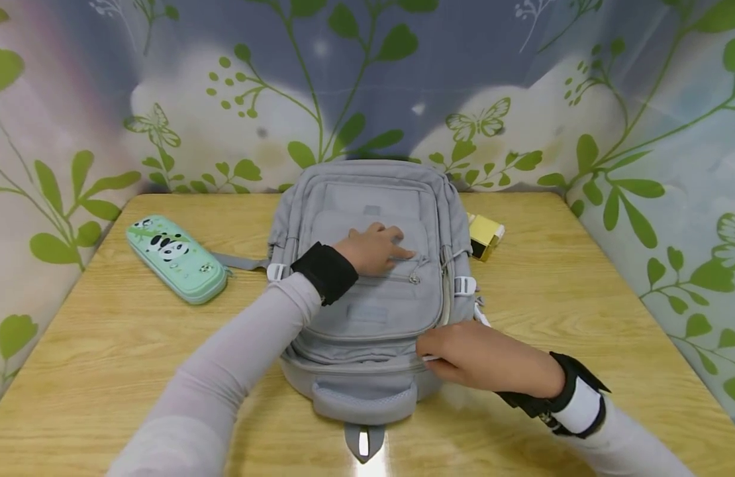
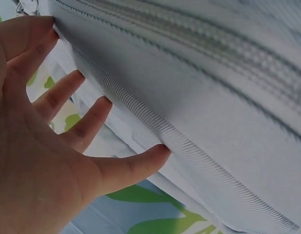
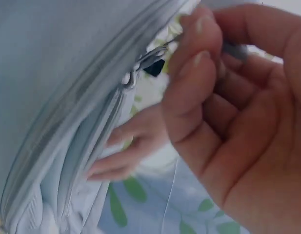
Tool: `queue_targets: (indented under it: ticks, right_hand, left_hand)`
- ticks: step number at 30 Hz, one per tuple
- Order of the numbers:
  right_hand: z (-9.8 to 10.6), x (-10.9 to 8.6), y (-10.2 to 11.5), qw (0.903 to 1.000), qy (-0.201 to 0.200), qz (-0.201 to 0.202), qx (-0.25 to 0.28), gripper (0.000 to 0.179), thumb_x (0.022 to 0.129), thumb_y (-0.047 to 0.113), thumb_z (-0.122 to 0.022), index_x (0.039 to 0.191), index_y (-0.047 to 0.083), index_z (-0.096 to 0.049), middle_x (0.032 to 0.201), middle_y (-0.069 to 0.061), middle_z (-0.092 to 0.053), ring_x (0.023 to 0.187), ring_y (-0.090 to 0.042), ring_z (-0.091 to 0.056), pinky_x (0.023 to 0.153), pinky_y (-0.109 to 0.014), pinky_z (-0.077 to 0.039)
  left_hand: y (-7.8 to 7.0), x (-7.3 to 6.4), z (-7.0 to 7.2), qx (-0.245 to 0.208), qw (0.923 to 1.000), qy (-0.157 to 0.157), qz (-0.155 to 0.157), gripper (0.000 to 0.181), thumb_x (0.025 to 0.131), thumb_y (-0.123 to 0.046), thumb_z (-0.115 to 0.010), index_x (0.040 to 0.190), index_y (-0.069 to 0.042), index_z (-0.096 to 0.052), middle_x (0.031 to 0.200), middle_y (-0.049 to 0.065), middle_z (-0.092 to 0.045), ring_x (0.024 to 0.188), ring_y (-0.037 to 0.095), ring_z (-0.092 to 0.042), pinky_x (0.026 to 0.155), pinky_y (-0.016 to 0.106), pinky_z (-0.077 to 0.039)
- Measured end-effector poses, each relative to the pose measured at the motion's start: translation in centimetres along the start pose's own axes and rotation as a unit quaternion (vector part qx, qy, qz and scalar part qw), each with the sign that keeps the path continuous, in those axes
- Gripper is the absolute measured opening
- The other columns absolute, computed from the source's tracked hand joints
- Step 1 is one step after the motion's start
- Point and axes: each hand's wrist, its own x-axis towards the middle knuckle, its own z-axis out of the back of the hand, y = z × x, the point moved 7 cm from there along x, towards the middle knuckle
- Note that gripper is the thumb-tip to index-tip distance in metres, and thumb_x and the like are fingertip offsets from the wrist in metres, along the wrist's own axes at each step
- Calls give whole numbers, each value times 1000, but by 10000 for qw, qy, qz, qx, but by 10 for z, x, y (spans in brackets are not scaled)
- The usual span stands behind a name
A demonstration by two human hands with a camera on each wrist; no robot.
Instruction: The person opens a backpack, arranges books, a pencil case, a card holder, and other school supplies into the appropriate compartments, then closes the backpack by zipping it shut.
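A grey backpack [image 1: 328, 308] lies on its back on the table, its carry handle [image 1: 364, 401] toward me. Its zipped compartment gapes near the handle end. My left hand [image 1: 373, 250] rests on the front panel with its fingers spread; in the left wrist view the fingertips [image 2: 157, 150] touch the cloth beside a ribbed seam. At the near right corner of the opening, my right hand [image 1: 487, 358] pinches a zipper pull. The right wrist view shows the zipper slider [image 3: 130, 78] beside the curled fingers of that hand [image 3: 248, 112]; the pull is partly hidden by them.
A mint-green pencil case [image 1: 179, 258] with a panda print lies left of the backpack, near a grey strap [image 1: 241, 262]. A small gold and black box [image 1: 485, 236] sits to the right. Leaf-patterned curtains [image 1: 367, 86] border the wooden table [image 1: 582, 278].
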Motion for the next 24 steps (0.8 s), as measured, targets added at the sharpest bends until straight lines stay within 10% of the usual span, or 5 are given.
queue_targets:
  ticks: [6,11,16,24]
  right_hand:
    - [28,-14,-27,9854,-1164,-1049,-668,13,88,16,-65,79,20,-56,65,12,-44,55,3,-37,51,-17,-33]
    - [34,-25,-42,9679,-1689,-1543,-1042,11,83,20,-71,82,18,-60,67,9,-47,56,0,-41,49,-17,-32]
    - [36,-32,-45,9569,-2081,-1798,-928,13,80,19,-74,82,17,-61,71,9,-52,59,-1,-47,50,-17,-35]
    - [31,-37,-58,9788,-1602,-1240,297,8,91,17,-61,99,17,-61,90,7,-59,78,-5,-56,63,-24,-47]
  left_hand:
    - [-7,-4,6,-783,9963,-77,-333,45,100,-35,-43,144,-36,-33,153,1,-24,140,29,-25,107,56,-31]
    - [-62,-25,21,-1956,9631,-391,-1805,38,98,-24,-48,135,-15,-50,122,7,-55,105,15,-55,87,25,-45]
    - [-106,-38,15,-2690,9373,162,-2209,14,96,-20,-53,104,-12,-61,69,-3,-57,56,6,-46,57,17,-36]
    - [-115,-43,6,-3330,9147,385,-2258,29,99,-17,-47,81,-6,-67,54,-6,-44,46,6,-37,50,17,-32]
